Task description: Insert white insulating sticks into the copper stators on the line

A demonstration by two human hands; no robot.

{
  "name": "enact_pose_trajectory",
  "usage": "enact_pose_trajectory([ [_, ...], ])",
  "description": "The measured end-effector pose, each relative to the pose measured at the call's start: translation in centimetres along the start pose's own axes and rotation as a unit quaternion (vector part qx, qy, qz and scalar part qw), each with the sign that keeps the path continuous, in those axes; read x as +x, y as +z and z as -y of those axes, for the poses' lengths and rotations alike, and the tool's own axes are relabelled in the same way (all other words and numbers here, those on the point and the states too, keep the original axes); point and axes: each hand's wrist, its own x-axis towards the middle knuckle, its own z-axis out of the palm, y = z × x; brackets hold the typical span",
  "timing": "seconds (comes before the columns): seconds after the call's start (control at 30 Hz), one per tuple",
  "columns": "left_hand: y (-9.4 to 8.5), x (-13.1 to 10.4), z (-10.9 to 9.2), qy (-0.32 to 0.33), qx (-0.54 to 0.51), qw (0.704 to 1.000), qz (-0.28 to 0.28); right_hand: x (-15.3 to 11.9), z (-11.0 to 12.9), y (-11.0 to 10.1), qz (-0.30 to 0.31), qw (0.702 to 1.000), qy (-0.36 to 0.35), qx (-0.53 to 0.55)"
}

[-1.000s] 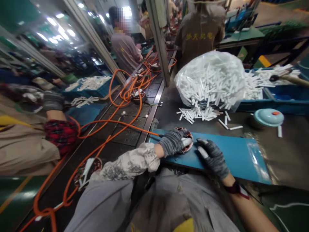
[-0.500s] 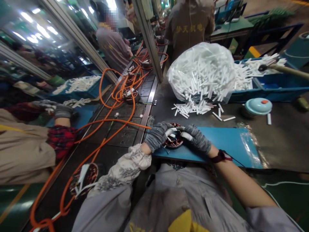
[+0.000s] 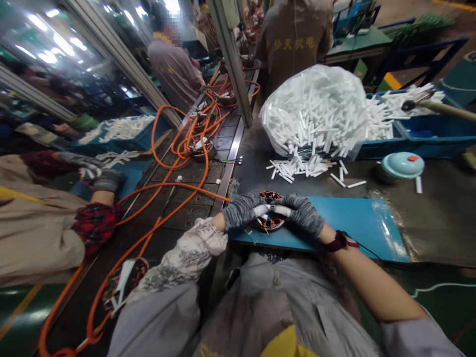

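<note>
A motor stator with copper windings sits on a blue board in front of me. Over its middle, my left hand, in a grey knit glove with white fingertips, pinches what looks like a thin wire. From the other side my right hand, gloved alike, pinches at the same wire, its fingertips close to the left ones. The wire's ends are too small and too covered to make out. Short white and blue leads show inside the stator, just under my fingers.
Beyond the blue board lie loose white sleeves and a plastic bag full of them, beside blue bins. A light-blue lidded container stands right. Orange hoses cross the conveyor. A co-worker's gloved hand is left.
My fingertips have come closer together and moved slightly down over the stator. My left hand has flattened, and more of the stator's far copper rim shows above the fingers.
</note>
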Motion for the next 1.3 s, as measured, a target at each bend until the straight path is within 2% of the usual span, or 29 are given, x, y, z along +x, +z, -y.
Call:
enact_pose_trajectory([
  [0.1, -0.6, 0.5, -0.1, 0.013, -0.019, 0.999, 0.031, -0.5, 0.1, -0.3, 0.000, 1.000, 0.008, -0.016],
  [0.2, -0.7, 1.8, -1.2, 0.013, 0.011, 0.997, 0.070, -0.8, -0.3, -0.4, -0.035, 0.999, -0.004, -0.007],
  [0.27, -0.3, 2.9, -2.4, 0.005, 0.060, 0.993, 0.100, -1.1, -0.7, -0.6, -0.052, 0.997, -0.011, 0.048],
  [0.33, 0.1, 3.8, -3.5, -0.010, 0.130, 0.985, 0.109, -1.6, -1.1, -1.0, -0.038, 0.992, 0.005, 0.122],
  [0.43, 0.0, 4.5, -4.0, 0.008, 0.199, 0.978, 0.061, -2.7, -1.4, -1.7, -0.021, 0.985, 0.035, 0.167],
  [0.53, -0.9, 4.6, -2.5, 0.067, 0.139, 0.988, 0.006, -4.1, -1.3, -2.2, -0.087, 0.990, 0.034, 0.107],
  [0.6, -1.1, 4.8, -1.3, 0.027, 0.078, 0.996, -0.019, -4.7, -1.0, -2.1, -0.134, 0.989, 0.023, 0.065],
  [0.67, -0.9, 5.0, -0.5, -0.054, 0.043, 0.996, -0.058, -4.9, -0.7, -1.6, -0.145, 0.988, -0.002, 0.048],
  [0.73, -0.6, 4.9, -0.1, -0.075, 0.014, 0.992, -0.100, -4.9, -0.5, -0.9, -0.126, 0.991, -0.034, 0.043],
  [0.83, -0.8, 3.8, 0.1, 0.035, -0.015, 0.993, -0.113, -4.6, -0.5, 0.1, -0.093, 0.994, -0.060, 0.019],
  [0.93, -1.4, 2.1, 0.6, 0.132, 0.042, 0.988, -0.067, -4.1, -0.3, 1.0, -0.063, 0.996, -0.056, -0.004],
  [1.0, -1.2, 1.3, 1.1, 0.137, 0.094, 0.986, -0.035, -3.6, 0.0, 1.3, -0.064, 0.997, -0.047, 0.009],
  [1.1, 0.0, 0.9, 1.7, 0.133, 0.124, 0.983, -0.002, -2.4, 0.3, 1.2, -0.056, 0.994, -0.009, 0.094],
  [1.2, 0.6, 0.7, 1.6, 0.143, 0.123, 0.982, -0.014, -1.2, 0.1, 0.1, 0.030, 0.986, 0.019, 0.163],
  [1.3, 0.0, 0.5, 1.0, 0.167, 0.109, 0.978, -0.058, -0.3, -0.2, -1.0, 0.108, 0.972, 0.012, 0.207],
])
